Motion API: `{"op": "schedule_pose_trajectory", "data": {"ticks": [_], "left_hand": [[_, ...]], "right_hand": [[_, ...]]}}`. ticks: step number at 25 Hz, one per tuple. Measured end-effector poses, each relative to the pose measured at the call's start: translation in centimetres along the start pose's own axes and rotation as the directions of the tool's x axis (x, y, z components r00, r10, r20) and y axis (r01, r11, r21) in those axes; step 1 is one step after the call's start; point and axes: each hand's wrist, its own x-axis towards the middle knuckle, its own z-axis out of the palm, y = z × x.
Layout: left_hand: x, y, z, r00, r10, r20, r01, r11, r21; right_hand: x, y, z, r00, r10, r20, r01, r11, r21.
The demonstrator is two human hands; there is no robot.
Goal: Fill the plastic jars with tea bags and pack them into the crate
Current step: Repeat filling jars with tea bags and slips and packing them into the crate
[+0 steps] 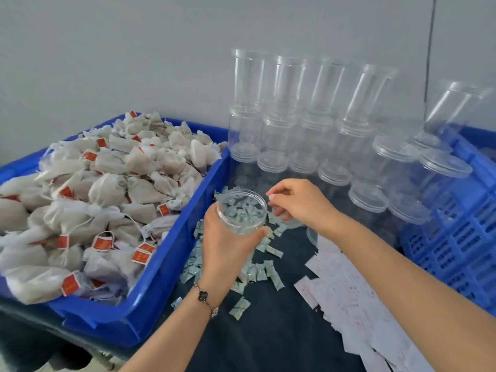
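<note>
My left hand (228,242) grips a clear, lidless plastic jar (241,210) upright above the dark table, its mouth facing me and nothing inside. My right hand (298,202) hovers just right of the jar's rim with fingers curled; whether the fingertips pinch anything I cannot tell. A blue bin (171,261) at left is heaped with white tea bags (102,194) bearing red tags. Small green-grey sachets (265,272) lie scattered under and around the jar. The blue slatted crate (456,237) stands at right.
Several empty clear jars (290,124), capped and stacked two high, stand against the grey wall behind my hands. More lidded jars (397,183) lie beside the crate. White printed paper slips (357,304) spread over the table at lower right.
</note>
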Motion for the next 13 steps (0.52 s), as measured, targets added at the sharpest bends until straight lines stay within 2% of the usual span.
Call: {"op": "schedule_pose_trajectory", "data": {"ticks": [3,6,9,13], "left_hand": [[1.3,-0.7,-0.7,0.996,-0.055,-0.067,0.054,0.998,-0.023],[2.1,-1.7,-1.1,0.985,-0.162,-0.057,0.162,0.987,-0.019],[2.8,-2.6,-1.0,0.986,-0.162,-0.033,0.162,0.987,-0.005],[3.2,-3.5,-0.5,0.985,-0.165,-0.045,0.166,0.986,0.018]], "right_hand": [[1.6,-4.7,2.7,0.981,-0.196,0.006,0.192,0.952,-0.237],[4.6,-8.3,5.3,0.947,-0.319,0.026,0.309,0.890,-0.336],[9.1,-10.0,7.4,0.955,-0.293,0.052,0.287,0.858,-0.427],[14.5,-9.6,10.0,0.997,-0.078,-0.004,0.065,0.852,-0.519]]}}
